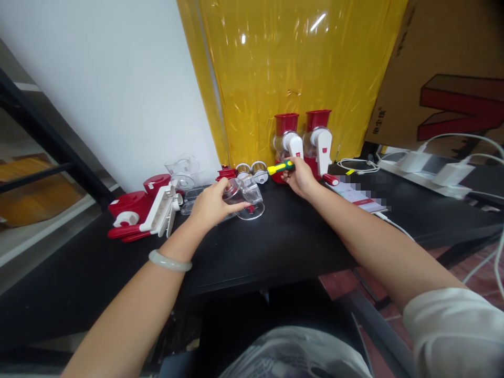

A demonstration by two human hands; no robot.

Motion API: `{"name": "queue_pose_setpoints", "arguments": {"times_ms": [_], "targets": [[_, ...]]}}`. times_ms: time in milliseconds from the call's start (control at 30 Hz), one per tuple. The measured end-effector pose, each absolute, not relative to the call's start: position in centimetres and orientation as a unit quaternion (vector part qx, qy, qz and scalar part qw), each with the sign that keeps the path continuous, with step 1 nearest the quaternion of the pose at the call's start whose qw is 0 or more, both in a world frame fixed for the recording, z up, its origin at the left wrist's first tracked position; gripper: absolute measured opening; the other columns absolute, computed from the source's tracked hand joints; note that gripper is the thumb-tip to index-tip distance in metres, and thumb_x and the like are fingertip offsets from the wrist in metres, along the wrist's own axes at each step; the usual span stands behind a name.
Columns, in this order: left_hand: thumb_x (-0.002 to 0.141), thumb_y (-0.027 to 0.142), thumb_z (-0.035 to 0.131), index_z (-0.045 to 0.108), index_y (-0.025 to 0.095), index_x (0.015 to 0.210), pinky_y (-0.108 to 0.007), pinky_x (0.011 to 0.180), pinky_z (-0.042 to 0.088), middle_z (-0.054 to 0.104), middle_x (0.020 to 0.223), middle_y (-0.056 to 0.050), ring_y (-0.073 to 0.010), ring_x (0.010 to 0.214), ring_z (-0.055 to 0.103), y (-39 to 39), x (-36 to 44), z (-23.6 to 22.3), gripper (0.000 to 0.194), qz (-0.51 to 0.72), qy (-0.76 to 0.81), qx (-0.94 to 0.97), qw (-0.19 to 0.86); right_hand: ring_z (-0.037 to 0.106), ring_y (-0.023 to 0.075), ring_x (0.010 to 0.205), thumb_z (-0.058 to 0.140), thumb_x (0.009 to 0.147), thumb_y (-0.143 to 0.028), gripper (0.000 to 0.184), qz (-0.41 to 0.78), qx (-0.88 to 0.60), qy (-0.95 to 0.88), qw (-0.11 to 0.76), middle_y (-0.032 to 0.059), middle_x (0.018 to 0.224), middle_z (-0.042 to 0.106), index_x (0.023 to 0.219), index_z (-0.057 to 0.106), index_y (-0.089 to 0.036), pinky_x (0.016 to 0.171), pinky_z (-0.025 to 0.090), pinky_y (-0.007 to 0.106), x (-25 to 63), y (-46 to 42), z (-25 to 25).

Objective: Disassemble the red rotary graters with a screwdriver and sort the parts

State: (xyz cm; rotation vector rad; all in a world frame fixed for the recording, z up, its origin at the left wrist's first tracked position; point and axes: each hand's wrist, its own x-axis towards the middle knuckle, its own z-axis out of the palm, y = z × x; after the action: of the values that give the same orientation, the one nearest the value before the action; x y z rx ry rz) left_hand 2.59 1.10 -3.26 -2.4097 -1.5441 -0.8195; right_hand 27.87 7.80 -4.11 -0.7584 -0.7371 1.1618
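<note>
My left hand [212, 202] is closed around a clear plastic housing [252, 194], with a small red piece showing at its round base. Between the fingers of my right hand [301, 178] is a screwdriver with a green and yellow handle [281, 167]; its yellow end points left, toward the clear housing. I cannot make out its metal shaft. Just behind the hands lie two drum graters [259, 171] with metal walls and white rims. Beside them sits a small red part [227, 173].
Two assembled red and white rotary graters [324, 147] stand at the back. Red bases [132, 206], white crank arms [159, 212] and clear parts [185, 170] crowd the left. To the right are a tablet [356, 194] and a power strip [427, 178] with cables.
</note>
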Motion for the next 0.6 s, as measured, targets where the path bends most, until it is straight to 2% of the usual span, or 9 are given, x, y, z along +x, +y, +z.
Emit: {"name": "queue_pose_setpoints", "arguments": {"times_ms": [67, 167, 233, 300, 400, 600], "targets": [[0.076, 0.065, 0.075, 0.054, 0.021, 0.093, -0.031, 0.063, 0.042, 0.065, 0.083, -0.003, -0.0247, 0.079, 0.064, 1.23, 2.53, -3.35, 0.051, -0.277, -0.495, -0.817, 0.100, 0.045, 0.0073, 0.047, 0.044, 0.090, -0.021, 0.010, 0.539, -0.333, -0.321, 0.704, -0.0050, 0.062, 0.050, 0.082, 0.051, -0.021, 0.051, 0.043, 0.021, 27.87, 7.86, -4.14], [0.078, 0.063, 0.075, 0.057, 0.021, 0.088, -0.032, 0.065, 0.043, 0.064, 0.084, -0.003, -0.0228, 0.078, 0.062, 1.45, 2.40, -3.49, 0.047, -0.283, -0.470, -0.828, 0.114, 0.046, 0.0077, 0.048, 0.048, 0.092, -0.038, 0.019, 0.524, -0.344, -0.337, 0.702, -0.0048, 0.064, 0.052, 0.082, 0.051, -0.022, 0.051, 0.044, 0.022, 27.97, 8.07, -4.35], [0.078, 0.062, 0.076, 0.059, 0.020, 0.087, -0.031, 0.068, 0.044, 0.064, 0.085, -0.003, -0.0219, 0.079, 0.061, 1.51, 2.34, -3.54, 0.045, -0.288, -0.463, -0.831, 0.110, 0.042, 0.0071, 0.045, 0.058, 0.087, -0.051, 0.031, 0.492, -0.357, -0.361, 0.707, -0.0067, 0.060, 0.047, 0.080, 0.048, -0.023, 0.047, 0.041, 0.022, 28.07, 8.23, -4.53], [0.078, 0.060, 0.077, 0.062, 0.020, 0.088, -0.031, 0.071, 0.046, 0.065, 0.088, -0.004, -0.0214, 0.081, 0.061, 1.49, 2.32, -3.56, 0.044, -0.291, -0.461, -0.832, 0.102, 0.035, 0.0061, 0.042, 0.065, 0.082, -0.056, 0.039, 0.470, -0.363, -0.386, 0.706, -0.0096, 0.055, 0.039, 0.078, 0.044, -0.024, 0.044, 0.038, 0.021, 28.16, 8.35, -4.68], [0.077, 0.056, 0.080, 0.066, 0.019, 0.091, -0.032, 0.075, 0.048, 0.067, 0.096, -0.006, -0.0227, 0.087, 0.063, 1.40, 2.37, -3.54, 0.042, -0.296, -0.463, -0.830, 0.091, 0.030, 0.0055, 0.039, 0.064, 0.086, -0.050, 0.035, 0.470, -0.367, -0.394, 0.699, -0.0115, 0.051, 0.031, 0.077, 0.042, -0.024, 0.043, 0.037, 0.019, 28.16, 8.43, -4.75], [0.077, 0.056, 0.080, 0.069, 0.020, 0.095, -0.037, 0.086, 0.051, 0.068, 0.108, -0.009, -0.0268, 0.099, 0.064, 1.43, 2.43, -3.62, 0.042, -0.303, -0.466, -0.827, 0.087, 0.038, 0.0067, 0.041, 0.051, 0.093, -0.031, 0.018, 0.486, -0.369, -0.339, 0.716, -0.0091, 0.053, 0.038, 0.078, 0.043, -0.023, 0.046, 0.041, 0.019, 27.73, 8.43, -4.51]]}}
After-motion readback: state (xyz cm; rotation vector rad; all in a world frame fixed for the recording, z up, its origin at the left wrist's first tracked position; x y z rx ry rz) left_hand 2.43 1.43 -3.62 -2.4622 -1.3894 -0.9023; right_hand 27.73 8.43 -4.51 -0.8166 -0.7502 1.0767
